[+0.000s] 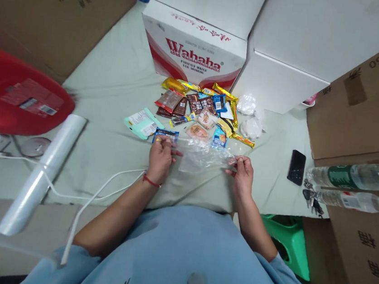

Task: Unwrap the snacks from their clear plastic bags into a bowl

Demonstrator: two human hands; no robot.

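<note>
A clear plastic bag [196, 158] is stretched between my two hands above the table's front part. My left hand [161, 159] pinches its left side, and my right hand [242, 173] pinches its right edge. Just beyond lies a pile of packaged snacks: brown cocoa packets [202, 104], a red-and-clear packet [169, 100], yellow-wrapped bars [242, 140] and round wrapped pastries [197, 131]. A mint-green pouch [143, 123] and a blue packet [170, 135] lie close to my left hand. Two crumpled clear plastic bundles [251, 127] rest right of the pile.
A Wahaba-style white carton printed "Wahaha" [194, 53] stands behind the snacks. At left are a red container [17, 95], a plastic film roll [43, 175] and a white cable [101, 191]. At right lie a phone [296, 167], keys [312, 201] and two bottles [370, 177].
</note>
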